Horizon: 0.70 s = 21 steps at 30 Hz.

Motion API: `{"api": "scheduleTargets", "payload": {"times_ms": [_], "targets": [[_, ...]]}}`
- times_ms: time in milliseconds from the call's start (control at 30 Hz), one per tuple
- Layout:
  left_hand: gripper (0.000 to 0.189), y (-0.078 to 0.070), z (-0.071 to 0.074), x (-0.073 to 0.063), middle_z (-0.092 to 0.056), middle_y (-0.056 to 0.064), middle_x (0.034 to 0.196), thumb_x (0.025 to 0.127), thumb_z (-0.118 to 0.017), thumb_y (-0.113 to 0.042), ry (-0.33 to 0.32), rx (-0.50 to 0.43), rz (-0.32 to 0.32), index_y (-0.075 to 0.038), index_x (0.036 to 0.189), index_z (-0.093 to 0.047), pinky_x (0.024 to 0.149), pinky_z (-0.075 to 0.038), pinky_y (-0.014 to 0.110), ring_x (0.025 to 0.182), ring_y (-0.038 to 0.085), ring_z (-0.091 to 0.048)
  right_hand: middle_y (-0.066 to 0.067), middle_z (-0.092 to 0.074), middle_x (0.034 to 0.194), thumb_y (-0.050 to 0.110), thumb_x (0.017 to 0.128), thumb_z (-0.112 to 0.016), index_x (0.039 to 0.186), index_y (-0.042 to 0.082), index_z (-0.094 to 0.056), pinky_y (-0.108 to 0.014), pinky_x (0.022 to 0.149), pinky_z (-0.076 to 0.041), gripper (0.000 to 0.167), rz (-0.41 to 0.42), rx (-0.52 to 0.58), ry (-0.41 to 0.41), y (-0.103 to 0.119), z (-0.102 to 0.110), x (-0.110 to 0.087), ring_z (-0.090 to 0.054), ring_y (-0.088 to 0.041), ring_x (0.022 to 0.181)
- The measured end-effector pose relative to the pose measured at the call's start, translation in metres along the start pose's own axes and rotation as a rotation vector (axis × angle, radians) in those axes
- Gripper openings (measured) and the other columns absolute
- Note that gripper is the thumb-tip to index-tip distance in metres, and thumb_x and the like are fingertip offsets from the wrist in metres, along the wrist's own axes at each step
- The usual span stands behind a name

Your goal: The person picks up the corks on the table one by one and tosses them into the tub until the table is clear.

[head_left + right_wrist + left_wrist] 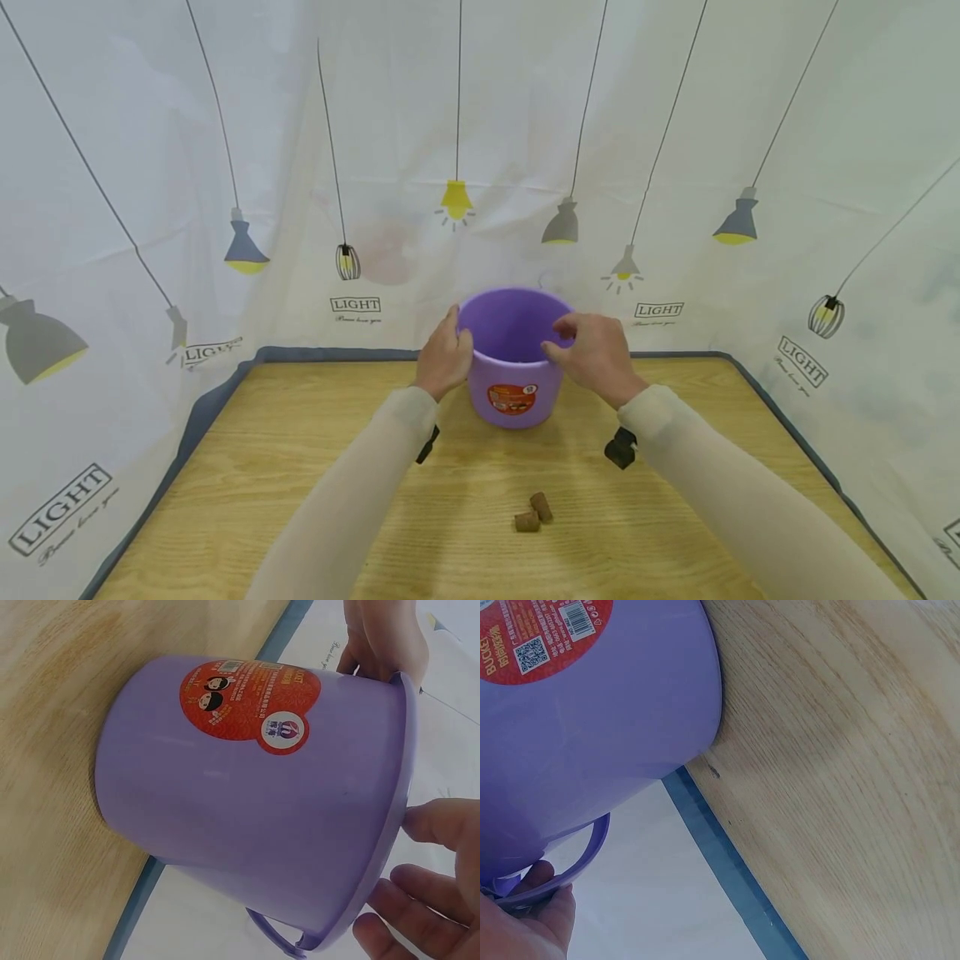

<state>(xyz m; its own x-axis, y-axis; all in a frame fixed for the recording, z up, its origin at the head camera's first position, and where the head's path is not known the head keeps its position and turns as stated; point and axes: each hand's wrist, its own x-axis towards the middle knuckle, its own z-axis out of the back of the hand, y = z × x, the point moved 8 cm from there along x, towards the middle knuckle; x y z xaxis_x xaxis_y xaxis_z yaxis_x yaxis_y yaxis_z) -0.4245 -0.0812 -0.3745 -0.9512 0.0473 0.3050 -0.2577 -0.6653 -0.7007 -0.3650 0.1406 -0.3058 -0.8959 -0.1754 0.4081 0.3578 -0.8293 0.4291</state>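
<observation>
A purple plastic bucket (516,392) with a red label stands upright at the back of the wooden table. At its left side, my left hand (444,357) is by the rim. The left wrist view shows that hand's thumb and a finger pinching the bucket's purple handle (592,844). My right hand (596,354) reaches over the right side of the rim, thumb and fingers loosely bent. In the right wrist view the right thumb (439,823) touches the rim (401,787), with the other fingers spread along it. Part of the handle hangs below the rim there.
Two brown cork-like pieces (528,522) lie on the table (300,467) in front of the bucket, between my forearms. A white cloth (405,100) printed with lamps surrounds the table at the back and sides, its dark blue border (360,355) along the table edge.
</observation>
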Motion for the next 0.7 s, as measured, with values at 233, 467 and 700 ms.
{"api": "scheduleTargets", "payload": {"times_ms": [233, 467, 700], "targets": [[0.063, 0.001, 0.000, 0.000, -0.039, 0.017, 0.161, 0.104, -0.031, -0.028, -0.006, -0.009, -0.006, -0.003, 0.162, -0.027, 0.120, -0.033, 0.051, 0.146, 0.036, -0.040, -0.014, -0.077, 0.105, 0.031, 0.089, -0.078, 0.110, 0.003, -0.078, -0.055, 0.100, -0.043, 0.035, 0.042, -0.023, -0.037, 0.003, 0.002, -0.003, -0.072, -0.029, 0.096], [0.063, 0.002, -0.001, 0.001, -0.039, 0.017, 0.161, 0.104, -0.031, -0.029, -0.009, -0.006, -0.009, -0.003, 0.162, -0.027, 0.120, -0.033, 0.052, 0.146, 0.036, -0.040, -0.014, -0.078, 0.104, 0.030, 0.089, -0.078, 0.109, 0.003, -0.078, -0.055, 0.099, -0.044, 0.034, 0.048, -0.016, -0.052, 0.005, 0.005, -0.007, -0.073, -0.029, 0.092], [0.063, 0.001, 0.000, 0.001, -0.039, 0.018, 0.161, 0.104, -0.031, -0.028, -0.010, -0.013, -0.016, -0.002, 0.161, -0.027, 0.120, -0.032, 0.051, 0.146, 0.036, -0.040, -0.015, -0.078, 0.101, 0.027, 0.089, -0.079, 0.107, 0.002, -0.078, -0.053, 0.096, -0.047, 0.031, 0.063, 0.005, -0.070, 0.009, 0.009, -0.012, -0.073, -0.028, 0.088]]}}
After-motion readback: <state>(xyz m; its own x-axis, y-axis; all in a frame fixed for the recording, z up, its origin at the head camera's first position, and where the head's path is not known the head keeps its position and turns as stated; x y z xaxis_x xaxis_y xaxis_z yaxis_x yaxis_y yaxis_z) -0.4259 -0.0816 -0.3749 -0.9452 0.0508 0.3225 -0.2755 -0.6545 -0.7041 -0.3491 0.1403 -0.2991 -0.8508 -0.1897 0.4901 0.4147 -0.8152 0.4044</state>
